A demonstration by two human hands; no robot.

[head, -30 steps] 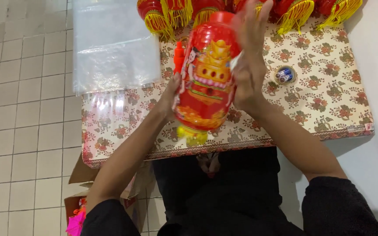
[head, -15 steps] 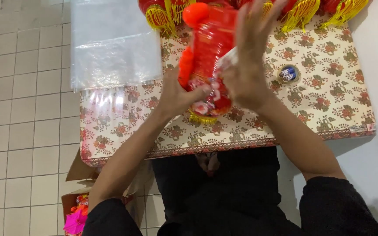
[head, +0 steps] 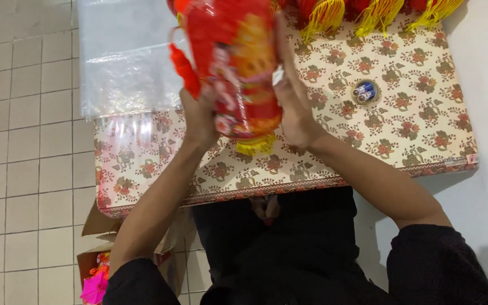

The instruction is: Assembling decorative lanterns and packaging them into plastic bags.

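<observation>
Head view showed the red lantern [head: 235,68], seemingly light, thin-walled and crushable, held above the floral tabletop [head: 413,130], left hand [head: 199,116] and right hand [head: 292,101] each with a flat-palmed grip on its sides.

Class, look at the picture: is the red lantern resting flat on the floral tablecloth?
No. Both hands, left hand and right hand, hold the red lantern raised above the floral tablecloth.

Clear plastic bags [head: 122,62] lie stacked over the table's left end. An open brown cardboard box [head: 100,248] sits on the floor below.
</observation>
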